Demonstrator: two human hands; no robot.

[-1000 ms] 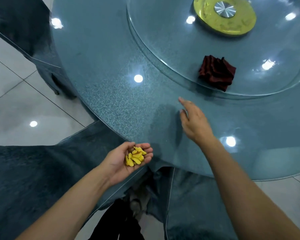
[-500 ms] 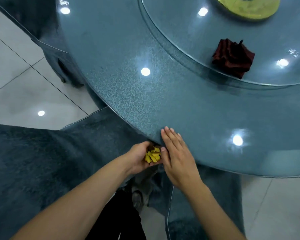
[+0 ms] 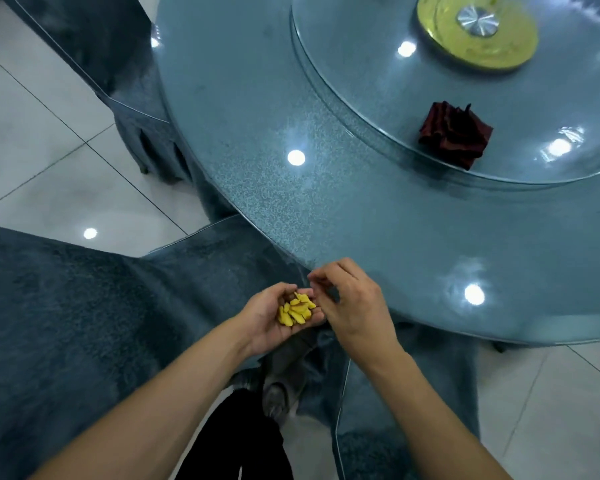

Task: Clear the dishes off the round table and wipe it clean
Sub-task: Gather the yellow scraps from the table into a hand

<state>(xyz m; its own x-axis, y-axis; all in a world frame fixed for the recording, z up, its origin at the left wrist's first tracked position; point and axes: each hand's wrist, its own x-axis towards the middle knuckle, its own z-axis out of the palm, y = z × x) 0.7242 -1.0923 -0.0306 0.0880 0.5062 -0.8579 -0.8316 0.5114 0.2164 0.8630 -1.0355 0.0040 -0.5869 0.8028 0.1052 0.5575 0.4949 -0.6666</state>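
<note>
My left hand (image 3: pixel 264 322) is cupped palm up just off the near edge of the round glass table (image 3: pixel 257 133) and holds a small heap of yellow food scraps (image 3: pixel 296 310). My right hand (image 3: pixel 354 308) hovers right beside it at the table's rim. Its fingers are curled with the tips bunched over the scraps, and nothing shows between them. A crumpled dark red cloth (image 3: pixel 454 135) lies on the glass turntable (image 3: pixel 361 98), far from both hands.
A yellow-green hub with a metal cap (image 3: pixel 478 32) sits at the turntable's centre. Blue-grey covered chairs stand at the near left (image 3: pixel 66 323) and far left (image 3: pixel 118 64). White tiled floor (image 3: pixel 32 150) lies to the left.
My right hand came back from the tabletop to the rim beside my left hand, swept at the edge, then lifted with its fingers curled. My left hand kept holding the scraps.
</note>
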